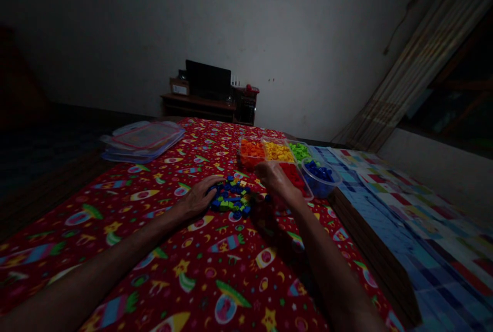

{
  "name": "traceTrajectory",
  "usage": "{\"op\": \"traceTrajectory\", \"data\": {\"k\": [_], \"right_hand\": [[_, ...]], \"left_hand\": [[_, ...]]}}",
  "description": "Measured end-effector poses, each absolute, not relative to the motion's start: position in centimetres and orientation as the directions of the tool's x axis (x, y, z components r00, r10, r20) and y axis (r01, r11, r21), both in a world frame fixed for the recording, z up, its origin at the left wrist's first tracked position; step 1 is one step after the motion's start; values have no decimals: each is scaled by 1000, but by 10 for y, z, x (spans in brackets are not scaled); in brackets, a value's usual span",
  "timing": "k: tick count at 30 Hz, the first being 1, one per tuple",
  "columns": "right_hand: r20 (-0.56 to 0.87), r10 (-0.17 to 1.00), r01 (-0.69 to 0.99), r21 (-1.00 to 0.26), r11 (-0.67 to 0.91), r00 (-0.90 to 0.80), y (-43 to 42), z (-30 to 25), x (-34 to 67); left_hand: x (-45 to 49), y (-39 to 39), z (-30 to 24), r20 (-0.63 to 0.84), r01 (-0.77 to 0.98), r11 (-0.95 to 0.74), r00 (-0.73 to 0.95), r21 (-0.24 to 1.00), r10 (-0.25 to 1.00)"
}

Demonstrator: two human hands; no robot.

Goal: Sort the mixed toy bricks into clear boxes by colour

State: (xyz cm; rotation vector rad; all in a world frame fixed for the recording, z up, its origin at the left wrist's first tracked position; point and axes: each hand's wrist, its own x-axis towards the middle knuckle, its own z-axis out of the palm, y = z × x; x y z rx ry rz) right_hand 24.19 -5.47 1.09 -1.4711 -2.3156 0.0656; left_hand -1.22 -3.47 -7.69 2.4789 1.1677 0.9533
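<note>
A low pile of small blue, green and yellow plastic building blocks [231,202] lies on the red patterned cloth. Along its left side rests my left hand [200,196], fingers spread and curved around the edge of the blocks. My right hand [275,179] is raised over the near left part of a clear divided tray [309,191], its fingers drawn together and pointing left. What its fingertips hold, if anything, is too dark to make out. Red blocks [291,174] show in the compartment beside it. One dark blue block [267,197] lies apart, right of the pile.
Orange [252,148], yellow [278,151] and green blocks [299,152] fill the tray's far compartments. A round clear tub [321,183] of blue blocks stands to the right. Stacked clear lids [144,139] lie at the far left. Beyond stands a desk with a monitor [208,79].
</note>
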Motion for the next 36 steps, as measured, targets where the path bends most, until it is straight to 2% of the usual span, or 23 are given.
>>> {"op": "traceTrajectory", "data": {"k": [3, 8, 13, 15, 18, 22, 25, 31, 36], "right_hand": [[386, 810, 813, -209, 543, -442, -53, -22, 216], [227, 846, 827, -199, 525, -482, -49, -41, 206], [412, 826, 822, -253, 510, -386, -46, -27, 215], [430, 826, 830, -252, 498, -365, -40, -20, 214], [301, 860, 845, -225, 484, -413, -27, -10, 203], [-15, 906, 889, -199, 412, -423, -5, -3, 182], [-98, 899, 895, -188, 404, -427, 5, -4, 179], [74, 884, 858, -218, 466, -461, -10, -2, 208], [119, 870, 841, -224, 492, -478, -18, -1, 218]], "left_hand": [[-12, -35, -76, 465, 590, -663, 476, 460, 746], [-11, -38, -74, 472, 592, -668, 476, 451, 742], [-11, -38, -74, 466, 596, -661, 473, 455, 747], [-10, -38, -74, 471, 591, -663, 470, 460, 746], [-10, -39, -75, 475, 579, -668, 474, 467, 742], [-10, -40, -75, 478, 585, -662, 463, 469, 746], [-10, -40, -75, 464, 595, -660, 473, 459, 749], [-10, -36, -76, 461, 587, -673, 492, 451, 738], [-10, -36, -76, 472, 579, -676, 486, 456, 735]]}}
